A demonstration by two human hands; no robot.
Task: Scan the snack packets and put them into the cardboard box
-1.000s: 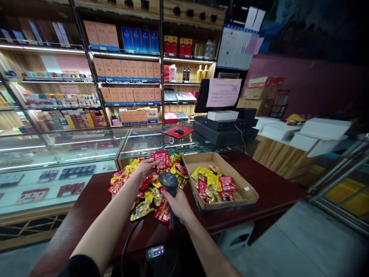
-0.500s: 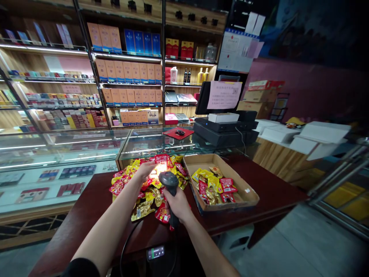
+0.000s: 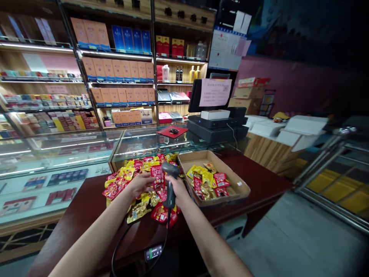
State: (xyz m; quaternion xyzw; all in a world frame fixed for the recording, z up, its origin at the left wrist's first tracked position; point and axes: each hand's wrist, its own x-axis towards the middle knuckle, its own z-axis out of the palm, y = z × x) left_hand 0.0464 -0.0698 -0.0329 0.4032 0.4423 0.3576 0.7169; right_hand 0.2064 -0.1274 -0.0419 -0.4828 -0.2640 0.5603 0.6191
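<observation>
With the barcode scanner (image 3: 170, 188) as the dial's centre and twelve pointing away from the person, a heap of red, yellow and gold packets (image 3: 122, 176) spread from eight round to twelve on the dark red table (image 3: 95, 192). A gold packet (image 3: 138, 211) lay at eight, at the heap's near edge. The left hand (image 3: 141, 184), at nine, pinched a red packet (image 3: 157, 177) by its left side, upright just beside the scanner. A phone with a lit screen (image 3: 153, 252) showed at seven, next to the scanner's looping black cable (image 3: 114, 250). The right hand (image 3: 177, 189) was wrapped round the scanner's handle, the scanner head uppermost; whether its fingers also touched the red packet could not be told. At twelve, a mouse (image 3: 173, 131) sat on a red mat (image 3: 164, 132) on the glass counter (image 3: 138, 143). Rightward, the monitor (image 3: 195, 96) stood at one, and an open carton (image 3: 240, 188) holding mixed packets (image 3: 206, 179) lay at three.
</observation>
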